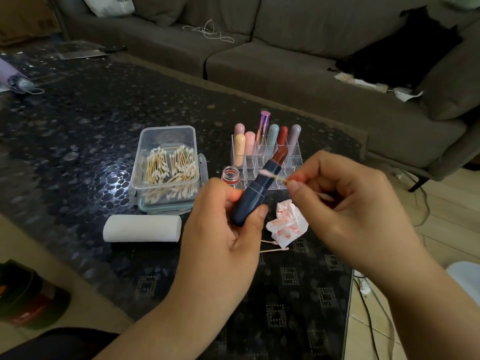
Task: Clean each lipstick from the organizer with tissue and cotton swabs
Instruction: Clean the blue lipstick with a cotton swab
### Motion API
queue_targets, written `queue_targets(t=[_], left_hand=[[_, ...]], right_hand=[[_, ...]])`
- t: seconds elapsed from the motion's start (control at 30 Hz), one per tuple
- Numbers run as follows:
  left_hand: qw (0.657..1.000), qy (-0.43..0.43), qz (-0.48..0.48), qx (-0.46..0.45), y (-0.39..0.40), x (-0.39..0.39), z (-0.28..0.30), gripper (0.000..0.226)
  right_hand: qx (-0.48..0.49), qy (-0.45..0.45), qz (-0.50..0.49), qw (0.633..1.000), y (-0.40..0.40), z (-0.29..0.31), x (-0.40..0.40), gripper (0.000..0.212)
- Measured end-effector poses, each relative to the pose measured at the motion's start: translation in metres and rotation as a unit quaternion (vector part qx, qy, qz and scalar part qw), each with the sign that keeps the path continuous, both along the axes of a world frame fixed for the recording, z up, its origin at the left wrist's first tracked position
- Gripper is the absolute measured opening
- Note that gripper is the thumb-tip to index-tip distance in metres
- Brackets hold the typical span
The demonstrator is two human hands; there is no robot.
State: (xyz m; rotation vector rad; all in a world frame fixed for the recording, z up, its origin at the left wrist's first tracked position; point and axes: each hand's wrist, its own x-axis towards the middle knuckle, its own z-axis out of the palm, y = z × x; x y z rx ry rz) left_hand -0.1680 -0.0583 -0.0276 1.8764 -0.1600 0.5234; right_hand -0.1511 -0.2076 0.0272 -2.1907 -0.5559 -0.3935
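Left hand (228,224) grips the lipstick (255,189), right hand (345,201) pinches the cotton swab (272,175); recommend light strokes around the collar, avoiding the red stick.

Dark table (78,131) with a pebble pattern under a glossy top. Directly on it: clear box of cotton swabs (166,168), white tissue roll (142,228) lying on its side just in front of the box, clear lipstick organizer (267,162) to the right, small open jar (230,175) just beside the organizer. Nearer the front edge, crumpled stained tissue (287,222), touching two used swabs (272,246). Far left, face mask (22,84).
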Motion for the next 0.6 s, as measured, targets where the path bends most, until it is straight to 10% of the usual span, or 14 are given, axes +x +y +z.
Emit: queue_targets(t=[0.6], left_hand=[[0.992,-0.095,0.033,0.079,0.0002,0.0,-0.0008,0.019]], right_hand=[[0.013,0.013,-0.02,1.0,-0.0019,0.0026,-0.0004,0.014]])
